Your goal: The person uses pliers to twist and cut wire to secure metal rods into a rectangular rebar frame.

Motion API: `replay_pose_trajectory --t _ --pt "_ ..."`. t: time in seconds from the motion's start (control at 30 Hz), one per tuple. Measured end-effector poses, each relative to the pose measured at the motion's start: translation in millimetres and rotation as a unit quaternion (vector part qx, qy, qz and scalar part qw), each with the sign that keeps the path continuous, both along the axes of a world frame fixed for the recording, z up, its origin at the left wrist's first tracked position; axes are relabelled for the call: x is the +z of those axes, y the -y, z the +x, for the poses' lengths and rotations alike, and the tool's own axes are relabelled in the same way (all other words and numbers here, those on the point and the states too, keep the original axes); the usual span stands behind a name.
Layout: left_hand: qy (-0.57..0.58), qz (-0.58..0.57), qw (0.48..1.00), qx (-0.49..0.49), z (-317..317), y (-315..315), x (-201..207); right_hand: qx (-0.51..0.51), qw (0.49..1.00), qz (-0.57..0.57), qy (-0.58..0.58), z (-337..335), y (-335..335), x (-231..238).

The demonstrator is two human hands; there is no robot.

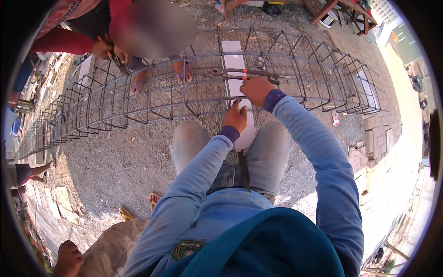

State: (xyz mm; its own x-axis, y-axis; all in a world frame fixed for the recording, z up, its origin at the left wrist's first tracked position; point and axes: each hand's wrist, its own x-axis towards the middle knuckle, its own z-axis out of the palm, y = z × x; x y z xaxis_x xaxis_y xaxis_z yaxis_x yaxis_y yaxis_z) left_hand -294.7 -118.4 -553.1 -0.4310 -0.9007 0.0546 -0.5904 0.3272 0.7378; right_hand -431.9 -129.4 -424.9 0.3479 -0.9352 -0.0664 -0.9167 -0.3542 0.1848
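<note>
The right hand (256, 90) is wrapped tight around pliers (247, 73) on top of the long wire cage (184, 92). The left hand (236, 117) pinches a cage bar just below.

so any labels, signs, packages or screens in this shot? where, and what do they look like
No packages, signs or screens that I can make out.
Sleeve patch: on the person's left upper sleeve, bottom centre; shield-like, dark green with a yellow border, details too small to tell.
Nothing else label-like on the rebar cage or near the right hand or left hand.
</note>
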Motion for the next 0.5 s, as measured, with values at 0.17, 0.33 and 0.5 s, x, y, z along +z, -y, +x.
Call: replay_pose_trajectory --t 0.17,0.33,0.5 --pt "-0.215 0.36 0.907 0.044 33 -10 46 -0.03 0.997 -0.024 0.07 8 0 -17" --pt "-0.062 -0.011 0.998 -0.017 66 -8 40 -0.06 0.995 -0.038 0.076 27 8 -9" --pt "-0.033 -0.019 0.998 -0.058 67 -6 80 -0.23 0.937 0.057 0.258 35 9 -19"
